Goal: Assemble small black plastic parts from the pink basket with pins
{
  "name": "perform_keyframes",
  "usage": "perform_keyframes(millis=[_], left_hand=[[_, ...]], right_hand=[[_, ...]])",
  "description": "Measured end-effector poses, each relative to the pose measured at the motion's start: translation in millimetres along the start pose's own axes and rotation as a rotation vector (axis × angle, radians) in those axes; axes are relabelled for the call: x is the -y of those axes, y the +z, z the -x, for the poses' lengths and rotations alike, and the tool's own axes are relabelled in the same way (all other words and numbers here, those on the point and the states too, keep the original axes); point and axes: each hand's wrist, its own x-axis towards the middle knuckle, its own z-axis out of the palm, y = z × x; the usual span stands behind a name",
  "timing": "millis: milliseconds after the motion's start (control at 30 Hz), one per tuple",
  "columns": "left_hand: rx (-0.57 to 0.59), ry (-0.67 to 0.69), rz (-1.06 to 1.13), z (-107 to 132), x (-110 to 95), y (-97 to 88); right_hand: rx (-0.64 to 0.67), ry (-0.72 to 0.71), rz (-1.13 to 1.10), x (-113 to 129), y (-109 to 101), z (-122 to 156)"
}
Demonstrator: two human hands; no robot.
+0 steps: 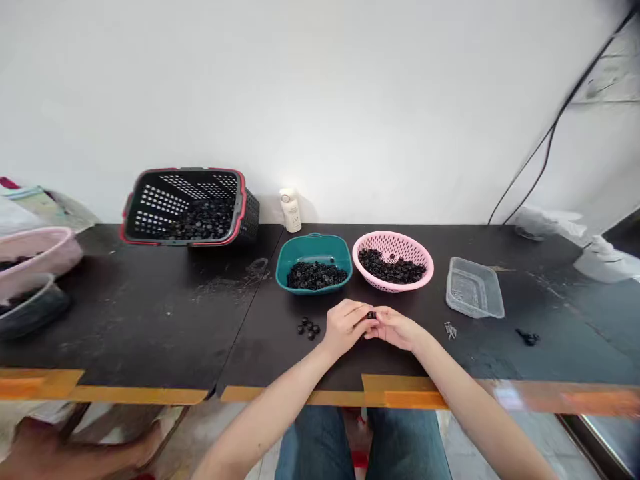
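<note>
My left hand [346, 325] and my right hand [395, 327] meet above the black table [270, 363]. Between their fingertips is a small black part [371, 315], pinched from both sides; its exact kind is too small to make out. Left of my hands lies a loose group of small round black pieces [310, 328]. Just behind stand a teal basin [314, 243] and a pink perforated basket [395, 240], both holding heaps of small black parts. Some small metal pins [451, 330] lie to the right of my right hand.
A clear plastic tub [475, 308] and a few black pieces [528, 337] are on the right. A white bottle [291, 210] stands by the wall. At left are a dark shopping basket [250, 213] and two bowls. Tape [410, 390] runs along the front edge.
</note>
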Motion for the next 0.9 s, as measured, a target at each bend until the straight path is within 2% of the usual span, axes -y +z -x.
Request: perform_keyframes(millis=[333,500,700,900], left_hand=[[0.021,0.036,-0.006,-2.4,-5.8,-0.1],[0.005,0.017,-0.022,-1.2,-6.3,0.5],[-0.081,-0.007,-0.017,-1.4,-5.2,1.0],[-0.073,-0.036,0.006,3.7,-2.2,4.5]], right_hand=[[-0.021,0.059,-0.046,-3.9,-1.0,-0.3],[-0.066,-0.027,-0.024,-7.1,1.0,-3.2],[-0.134,-0.187,0.104,-6.4,17.3,-3.0],[-0.223,-0.232,0.131,-8.0,28.3,-3.0]])
